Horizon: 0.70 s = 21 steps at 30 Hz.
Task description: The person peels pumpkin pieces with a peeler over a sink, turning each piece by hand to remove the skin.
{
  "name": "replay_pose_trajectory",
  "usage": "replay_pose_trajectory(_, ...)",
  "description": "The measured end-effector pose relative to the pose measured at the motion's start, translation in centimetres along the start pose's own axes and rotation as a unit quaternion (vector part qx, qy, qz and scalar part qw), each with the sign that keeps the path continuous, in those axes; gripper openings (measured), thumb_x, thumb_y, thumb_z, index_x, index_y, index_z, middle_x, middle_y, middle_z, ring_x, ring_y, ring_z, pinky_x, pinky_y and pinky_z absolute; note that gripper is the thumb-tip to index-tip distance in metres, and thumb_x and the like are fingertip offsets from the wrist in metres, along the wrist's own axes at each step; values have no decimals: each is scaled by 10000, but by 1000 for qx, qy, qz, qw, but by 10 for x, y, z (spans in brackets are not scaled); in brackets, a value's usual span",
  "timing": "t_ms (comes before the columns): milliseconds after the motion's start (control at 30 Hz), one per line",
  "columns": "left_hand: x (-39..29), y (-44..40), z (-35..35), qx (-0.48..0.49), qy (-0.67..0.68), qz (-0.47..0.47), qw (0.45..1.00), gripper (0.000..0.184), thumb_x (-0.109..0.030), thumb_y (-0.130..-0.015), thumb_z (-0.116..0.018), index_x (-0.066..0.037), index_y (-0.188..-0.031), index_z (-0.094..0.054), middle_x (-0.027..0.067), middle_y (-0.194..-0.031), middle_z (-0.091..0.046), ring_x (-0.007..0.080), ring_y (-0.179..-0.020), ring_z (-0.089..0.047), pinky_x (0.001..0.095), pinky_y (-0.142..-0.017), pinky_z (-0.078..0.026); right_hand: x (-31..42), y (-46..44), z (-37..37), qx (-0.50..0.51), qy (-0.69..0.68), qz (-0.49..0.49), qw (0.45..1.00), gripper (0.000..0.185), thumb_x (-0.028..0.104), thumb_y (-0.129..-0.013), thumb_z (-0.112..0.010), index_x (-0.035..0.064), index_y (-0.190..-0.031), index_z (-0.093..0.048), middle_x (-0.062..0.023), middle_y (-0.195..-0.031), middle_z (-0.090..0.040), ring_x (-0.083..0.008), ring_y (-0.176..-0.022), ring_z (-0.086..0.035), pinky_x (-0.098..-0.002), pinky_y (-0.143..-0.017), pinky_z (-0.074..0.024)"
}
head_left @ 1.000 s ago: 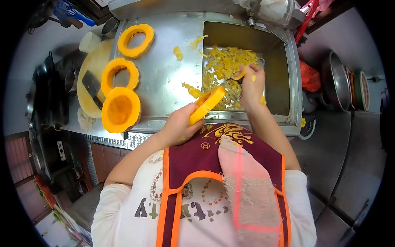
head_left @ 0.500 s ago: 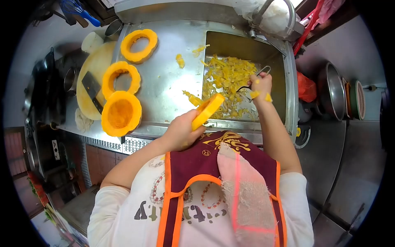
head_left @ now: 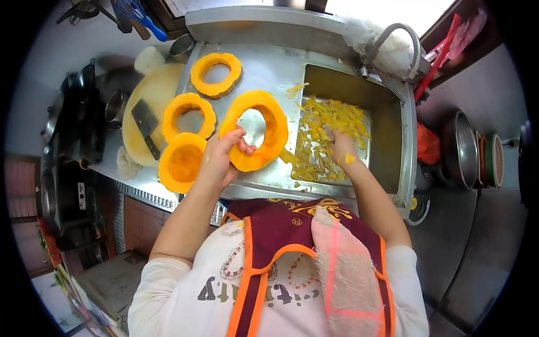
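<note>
Grasping a pumpkin ring (head_left: 275, 132), L grip (head_left: 222, 159) is closed on its near-left rim: fingers poke thru the hole w/ tips showing inside, rest of hand outside the rim. Ring's bulk sits fwd & R of that hand, tilted so the hole faces up twd the viewer; bare metal shows thru it. It's held above the desk (head_left: 261, 62), btwn the other pieces & the sink (head_left: 387, 140). Peel bit stuck nr the L wrist.

R grip (head_left: 342, 147) is well apart from the ring, over the sink, fingertips down at the yellow peelings (head_left: 314, 135); can't tell if it's clenched on smth, fingers mostly hidden. Small peel bit on that hand too.

Just L of the held ring, on the desk: a second ring (head_left: 190, 101), its near edge against a hollowed end piece (head_left: 183, 163) w/ a solid floor, partly behind the L wrist. A third ring (head_left: 216, 90) lies flat farther back, apart from those two.

Farther L: round cutting board (head_left: 163, 84) w/ a dark-bladed knife (head_left: 145, 118) on top, crumpled cloth (head_left: 128, 164) nr its near edge. Back R corner of sink: curved faucet (head_left: 418, 50).
</note>
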<state>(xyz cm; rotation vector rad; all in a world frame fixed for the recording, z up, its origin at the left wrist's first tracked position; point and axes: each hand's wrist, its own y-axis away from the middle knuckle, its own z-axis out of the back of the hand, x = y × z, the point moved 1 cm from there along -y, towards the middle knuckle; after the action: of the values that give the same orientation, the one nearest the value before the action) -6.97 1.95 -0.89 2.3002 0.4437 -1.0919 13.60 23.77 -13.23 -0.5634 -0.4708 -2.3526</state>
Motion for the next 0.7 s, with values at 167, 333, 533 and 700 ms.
replay_pose_trajectory(167, -5, -5, 13, 30, 245, 45, 968, 196, -234, -903, -425, -47, -875, -476, 28, -630, -480, 168, -639, -526, 389, -765, -467, 79, 42, 9, 81, 5, 128, 988, 507, 79, -750, -502, 190, -1239, -429, -207, -915, -563, -362, -851, -568, -427, -738, -466)
replay_pose_trajectory(333, 7, -14, 22, 57, 479, 135, 866, 238, -272, -896, -441, -40, -845, -465, 25, -627, -470, 166, -641, -506, 328, -716, -457, 112, 55, 11, 282, 184, 199, 920, 691, 64, -739, -489, 324, -1345, -282, -160, -876, -566, -322, -836, -576, -417, -752, -463)
replay_pose_trajectory(533, 14, -15, 24, 27, 516, 148, 843, 261, -282, -896, -432, -30, -834, -459, 25, -638, -467, 169, -650, -498, 319, -717, -452, 41, 3, 28, 102, 225, -55, 967, 685, 39, -739, -480, 134, -1368, -226, -163, -865, -615, -308, -814, -610, -416, -724, -474)
replay_pose_trajectory(700, 18, -13, 20, -14, 476, 118, 871, 266, -275, -910, -392, -29, -828, -454, 37, -647, -469, 185, -685, -501, 349, -774, -442, 81, -6, 42, 138, 208, -16, 968, 649, 30, -739, -497, 115, -1344, -280, -176, -936, -600, -306, -875, -595, -412, -732, -465)
